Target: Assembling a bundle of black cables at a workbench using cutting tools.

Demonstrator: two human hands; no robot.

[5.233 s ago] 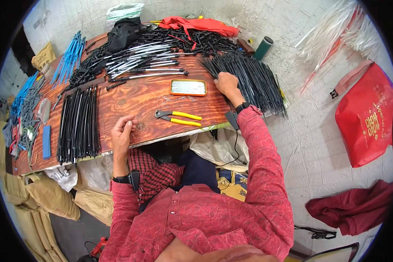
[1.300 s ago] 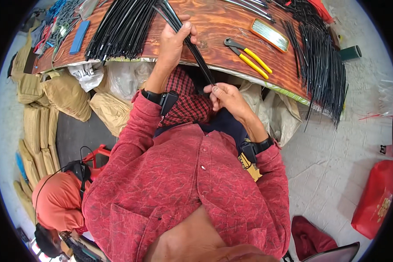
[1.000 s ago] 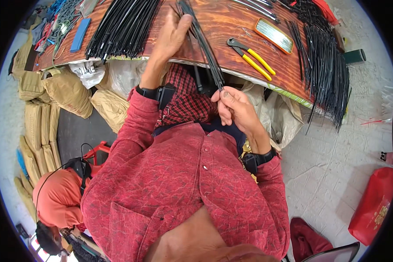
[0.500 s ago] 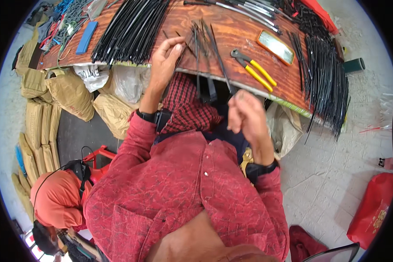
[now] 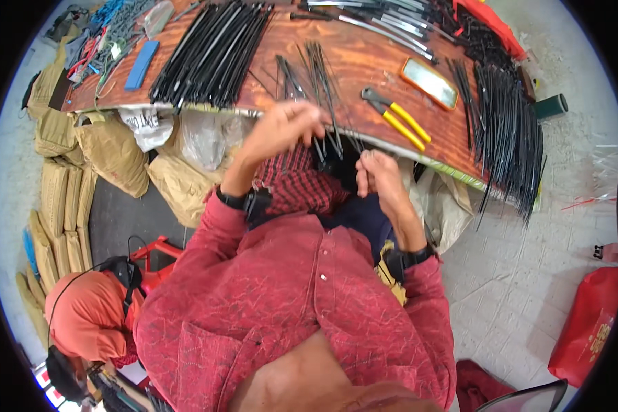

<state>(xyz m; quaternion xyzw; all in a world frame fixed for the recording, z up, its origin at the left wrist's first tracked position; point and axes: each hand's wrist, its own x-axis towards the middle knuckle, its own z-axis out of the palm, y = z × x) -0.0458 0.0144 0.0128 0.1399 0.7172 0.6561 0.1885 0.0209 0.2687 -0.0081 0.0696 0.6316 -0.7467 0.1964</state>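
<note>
My left hand (image 5: 287,128) is over the table's front edge, its fingers bent together towards the right. Dark thin rods run close by its fingertips, and what lies between them is hidden. Lower and to the right, my right hand (image 5: 383,180) pinches the near end of a thin black rod (image 5: 353,141) that slants back towards the table. A small loose group of black rods (image 5: 317,72) lies between the hands, some jutting past the edge over my lap. Another few short dark rods (image 5: 288,77) lie to its left.
On the wooden table (image 5: 364,65) are yellow-handled pliers (image 5: 395,118), an orange-framed glass-faced item (image 5: 429,82), a blue block (image 5: 142,65), a left bundle of black rods (image 5: 213,55) and a right bundle (image 5: 508,130). Brown sacks (image 5: 110,151) stand below; a person in orange (image 5: 89,316) is behind left.
My left hand has come down and right, from above the table to its front edge. My right hand has shifted slightly; the rods between the hands lie differently.
</note>
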